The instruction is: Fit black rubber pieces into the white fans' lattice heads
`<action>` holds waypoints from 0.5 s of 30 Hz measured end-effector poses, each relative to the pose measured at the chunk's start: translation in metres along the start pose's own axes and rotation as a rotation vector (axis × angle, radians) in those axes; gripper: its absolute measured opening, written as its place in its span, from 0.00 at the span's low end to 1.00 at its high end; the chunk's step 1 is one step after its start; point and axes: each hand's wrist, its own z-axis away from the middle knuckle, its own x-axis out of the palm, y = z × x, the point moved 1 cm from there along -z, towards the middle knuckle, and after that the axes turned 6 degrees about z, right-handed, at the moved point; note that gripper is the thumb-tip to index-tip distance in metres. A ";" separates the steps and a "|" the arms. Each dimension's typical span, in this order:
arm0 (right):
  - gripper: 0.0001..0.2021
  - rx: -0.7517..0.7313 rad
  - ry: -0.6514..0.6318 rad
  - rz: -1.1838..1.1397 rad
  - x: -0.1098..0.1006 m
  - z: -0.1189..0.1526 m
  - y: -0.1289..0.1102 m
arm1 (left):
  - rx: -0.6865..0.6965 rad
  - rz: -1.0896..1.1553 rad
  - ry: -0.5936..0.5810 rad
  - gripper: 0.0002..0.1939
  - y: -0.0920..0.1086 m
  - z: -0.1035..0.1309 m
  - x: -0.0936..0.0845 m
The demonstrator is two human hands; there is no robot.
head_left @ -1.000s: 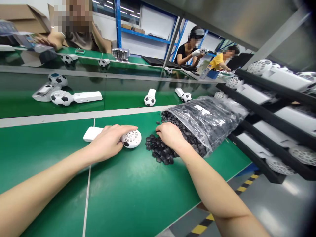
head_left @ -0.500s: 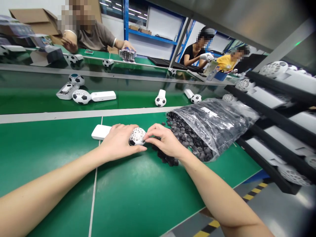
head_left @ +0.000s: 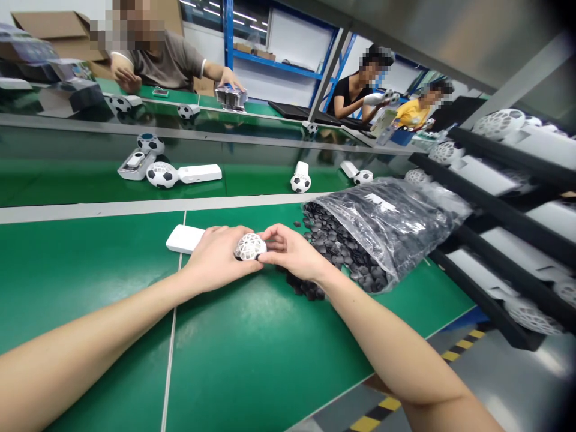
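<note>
A white handheld fan (head_left: pixel 251 246) with a football-shaped grille head lies on the green tabletop, its handle (head_left: pixel 184 239) pointing left. My left hand (head_left: pixel 219 255) lies over the fan's neck, fingers behind the head and thumb in front, closed around it. At the head's right side, my right hand (head_left: pixel 288 252) grips it with thumb in front and fingers behind. Any small piece under those fingertips is hidden. Just right of that hand, loose black plastic pieces (head_left: pixel 308 288) lie beside an open clear bag (head_left: pixel 396 222) filled with more of them.
Beyond a pale rail, a green conveyor (head_left: pixel 252 174) carries several football fans (head_left: pixel 162 175). Black racks (head_left: pixel 499 288) of white fans rise close on the right. Across the line, a person in a brown shirt (head_left: pixel 173 63) touches a stack of packaging; two more people sit farther right.
My right fingers have shifted from a pinch on the head's side to a wider grip around it. The head has turned slightly. Fans on the near conveyor have moved right.
</note>
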 end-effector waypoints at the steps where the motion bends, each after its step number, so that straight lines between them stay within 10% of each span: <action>1: 0.16 0.029 -0.006 -0.053 0.002 -0.001 0.001 | -0.002 0.003 -0.002 0.26 0.000 0.000 0.001; 7: 0.14 -0.026 0.026 0.047 -0.007 -0.003 -0.004 | 0.078 0.016 -0.023 0.28 -0.005 0.001 -0.002; 12: 0.04 -0.050 0.352 0.634 -0.046 0.002 -0.008 | 0.203 0.007 -0.220 0.31 -0.015 0.004 -0.014; 15: 0.03 0.041 0.280 0.853 -0.052 0.005 -0.003 | 0.072 -0.009 -0.205 0.34 -0.014 0.009 -0.008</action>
